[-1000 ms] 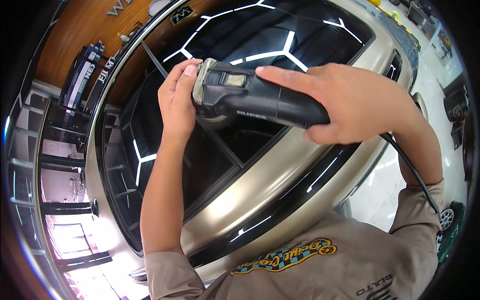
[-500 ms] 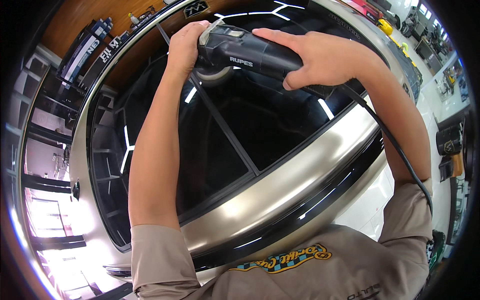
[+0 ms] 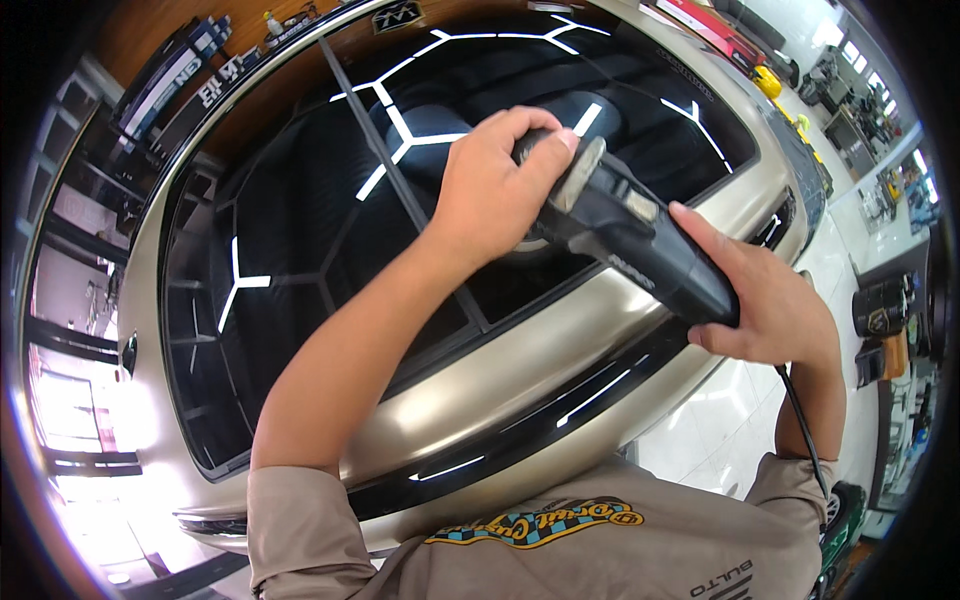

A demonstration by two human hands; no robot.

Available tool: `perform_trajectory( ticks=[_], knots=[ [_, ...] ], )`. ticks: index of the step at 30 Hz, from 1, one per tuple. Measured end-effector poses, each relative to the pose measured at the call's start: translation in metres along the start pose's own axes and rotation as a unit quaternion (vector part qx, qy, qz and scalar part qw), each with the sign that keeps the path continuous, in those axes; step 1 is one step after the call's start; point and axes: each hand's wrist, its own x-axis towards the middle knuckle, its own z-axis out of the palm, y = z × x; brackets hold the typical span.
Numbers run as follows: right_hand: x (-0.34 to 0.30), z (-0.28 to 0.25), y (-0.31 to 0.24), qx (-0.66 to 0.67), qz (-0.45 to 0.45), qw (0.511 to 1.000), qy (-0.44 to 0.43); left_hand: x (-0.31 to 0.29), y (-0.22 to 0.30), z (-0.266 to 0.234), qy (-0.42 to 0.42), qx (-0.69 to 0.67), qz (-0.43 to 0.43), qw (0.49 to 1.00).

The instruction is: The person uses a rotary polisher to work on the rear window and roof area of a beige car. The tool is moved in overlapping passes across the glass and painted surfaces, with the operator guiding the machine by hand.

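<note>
A black electric polisher (image 3: pixel 650 250) is held in both of my hands over the glossy black glass panel (image 3: pixel 300 230) of a gold-beige car. My left hand (image 3: pixel 492 190) wraps round its front end, with the thumb on top. The rear of the polisher's body sits in the grip of my right hand (image 3: pixel 770 300), the fingers along its far side and the thumb on the near side. Underneath the head, only a sliver of the round pad (image 3: pixel 535 243) shows; whether it touches the glass is hidden. A black power cord (image 3: pixel 797 415) runs down beside my right forearm.
A dark strip (image 3: pixel 375 145) divides the glass panel. Nearer me is the car's beige bodywork (image 3: pixel 430 405). Bright hexagon lights reflect in the glass. Boxes (image 3: pixel 170 90) stand at the far left; a black bucket (image 3: pixel 882 305) is at the right.
Both hands have brought the polisher to the right and nearer me, across the dark strip. Its rear end now points more toward me. The grip of both hands has stayed on it.
</note>
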Motion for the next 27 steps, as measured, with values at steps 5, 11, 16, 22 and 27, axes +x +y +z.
perform_trajectory(
  ticks=[5,11,16,22,27],
  knots=[
    [-0.044,0.009,-0.004,0.002,0.020,1.000,0.013,-0.028,0.025,0.016,-0.016,0.004,0.011,1.000],
    [-0.052,0.009,-0.011,-0.033,0.081,0.996,-0.032,-0.034,0.016,0.024,-0.021,-0.090,-0.039,0.995],
    [-0.054,0.003,-0.015,-0.037,0.094,0.994,-0.028,-0.034,0.022,0.029,-0.019,-0.089,-0.039,0.995],
    [-0.057,0.006,-0.010,-0.048,0.085,0.995,0.002,-0.026,0.024,0.035,-0.013,-0.039,0.014,0.999],
    [-0.057,0.004,-0.011,-0.045,0.107,0.993,0.007,-0.019,0.022,0.040,-0.041,-0.041,0.018,0.998]
  ],
)
